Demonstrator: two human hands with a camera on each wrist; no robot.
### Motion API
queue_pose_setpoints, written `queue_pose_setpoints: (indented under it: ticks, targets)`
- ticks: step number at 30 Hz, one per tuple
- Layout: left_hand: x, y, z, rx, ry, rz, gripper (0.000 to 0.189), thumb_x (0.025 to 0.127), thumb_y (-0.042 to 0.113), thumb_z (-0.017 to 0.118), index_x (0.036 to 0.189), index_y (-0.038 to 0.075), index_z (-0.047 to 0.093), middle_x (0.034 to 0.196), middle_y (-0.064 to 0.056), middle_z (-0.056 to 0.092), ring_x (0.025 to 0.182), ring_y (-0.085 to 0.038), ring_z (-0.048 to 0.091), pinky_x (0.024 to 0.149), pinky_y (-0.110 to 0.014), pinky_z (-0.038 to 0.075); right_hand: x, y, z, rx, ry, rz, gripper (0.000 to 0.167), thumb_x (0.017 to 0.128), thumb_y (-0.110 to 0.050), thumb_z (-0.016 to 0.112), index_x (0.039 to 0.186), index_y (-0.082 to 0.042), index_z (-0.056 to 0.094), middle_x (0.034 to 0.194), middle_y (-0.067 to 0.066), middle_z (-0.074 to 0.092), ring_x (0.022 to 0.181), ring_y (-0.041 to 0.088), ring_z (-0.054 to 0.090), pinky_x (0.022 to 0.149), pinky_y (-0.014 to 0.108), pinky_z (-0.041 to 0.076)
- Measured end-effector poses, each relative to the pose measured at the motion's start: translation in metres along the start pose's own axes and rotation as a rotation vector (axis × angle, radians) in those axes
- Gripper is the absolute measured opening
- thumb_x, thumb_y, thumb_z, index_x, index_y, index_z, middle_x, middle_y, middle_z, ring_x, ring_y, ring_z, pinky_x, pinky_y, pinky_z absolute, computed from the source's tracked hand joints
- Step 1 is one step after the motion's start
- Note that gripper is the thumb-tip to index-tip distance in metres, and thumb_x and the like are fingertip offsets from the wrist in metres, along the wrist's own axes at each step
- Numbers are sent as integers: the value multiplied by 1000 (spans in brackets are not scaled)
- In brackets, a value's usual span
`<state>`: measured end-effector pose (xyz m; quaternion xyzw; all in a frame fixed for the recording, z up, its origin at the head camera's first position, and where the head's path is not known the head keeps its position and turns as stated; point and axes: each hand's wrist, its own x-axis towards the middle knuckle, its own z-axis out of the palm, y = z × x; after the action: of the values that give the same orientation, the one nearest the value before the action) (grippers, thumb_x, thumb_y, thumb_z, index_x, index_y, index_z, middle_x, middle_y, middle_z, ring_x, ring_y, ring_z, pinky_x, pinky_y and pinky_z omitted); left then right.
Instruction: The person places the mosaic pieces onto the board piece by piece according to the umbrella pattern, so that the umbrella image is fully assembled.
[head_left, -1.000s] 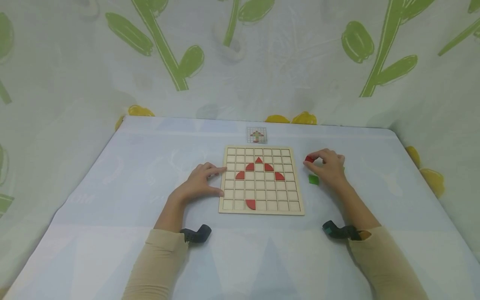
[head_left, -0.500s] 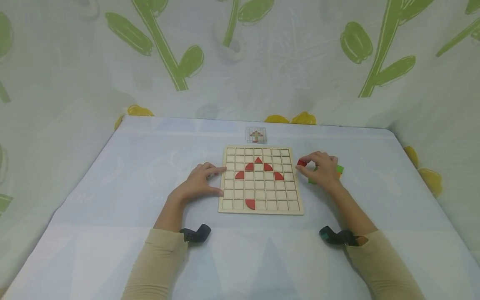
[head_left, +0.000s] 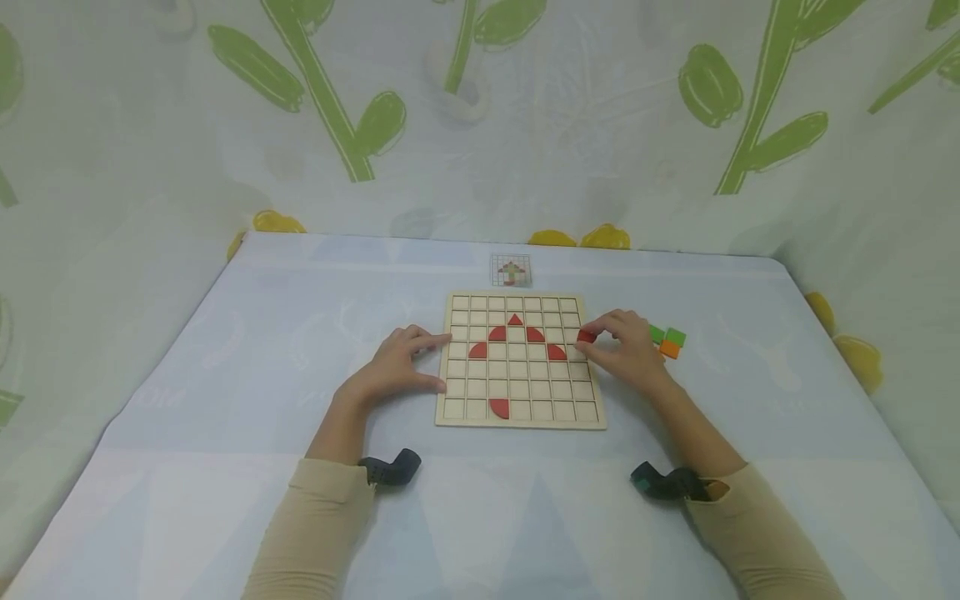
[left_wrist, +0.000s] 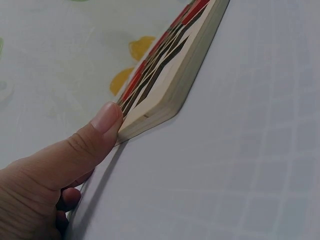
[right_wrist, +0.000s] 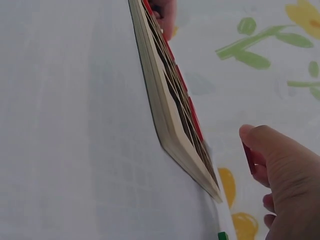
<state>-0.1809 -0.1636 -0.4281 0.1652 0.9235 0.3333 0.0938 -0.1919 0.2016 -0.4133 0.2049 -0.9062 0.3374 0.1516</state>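
A square wooden grid board (head_left: 519, 388) lies on the table, with several red tiles set in its cells: a triangle (head_left: 514, 320) at the top, quarter-round ones stepping down both sides, and another quarter-round (head_left: 499, 408) in the bottom row. My left hand (head_left: 401, 362) rests at the board's left edge, its thumb (left_wrist: 106, 120) and forefinger spread apart and touching the rim. Between thumb and forefinger, my right hand (head_left: 626, 354) pinches a red tile (head_left: 586, 337) over the right edge of the board. In the right wrist view the tile (right_wrist: 248, 159) appears edge-on, partly covered by the fingers.
Just right of my right hand lie green tiles (head_left: 676, 337) and an orange tile (head_left: 670, 350). Behind the board is a small pattern card (head_left: 512, 271) printed with a red and green figure on a grid. A leaf-patterned cloth (head_left: 585, 125) hangs behind the table.
My right hand has moved left with the red tile, from beside the loose tiles to the board's right edge, uncovering green and orange tiles. The left hand stays in place.
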Motion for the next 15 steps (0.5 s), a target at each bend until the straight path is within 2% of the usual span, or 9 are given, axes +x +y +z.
queue_pose_setpoints:
  ticks: [2,15]
  targets:
    - [0,0,0,-2,3,6,80,66,40,84,137,22,52,112,-2,50,99,-19,39,82,-34,34,-1,-2,1,5,-11,5,23,77,-15,78,95,-4,71,91,8,65,92,23,49,78,39,39]
    - [0,1,-1,-4,5,9,81,66,39,84,137,21,52,113,-3,50,100,-20,40,83,-35,35,-5,-15,11,57,-36,-135,24,73,-13,80,93,-4,71,87,5,65,87,20,51,74,35,39]
